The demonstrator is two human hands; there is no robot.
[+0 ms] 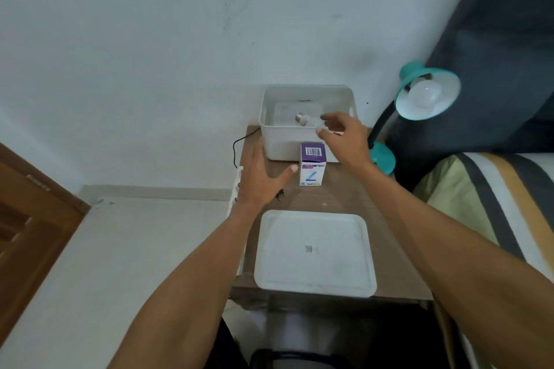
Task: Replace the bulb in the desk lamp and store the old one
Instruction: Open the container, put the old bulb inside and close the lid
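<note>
Now, old bulb (pixel 305 120): lying inside the white bin (pixel 287 145), apart from both hands.
Handling: likely light, fragile, smooth; hold the globe gently.
Right hand (pixel 344 138): grip open, empty, above the bin.
Left hand (pixel 260 177): spread, empty, over the worktop (pixel 335 198).

A striped bed (pixel 485 189) lay right of the brown tabletop (pixel 329 201), a wooden door (pixel 30 219) far to its left, a white wall (pixel 150 54) behind it.
</note>
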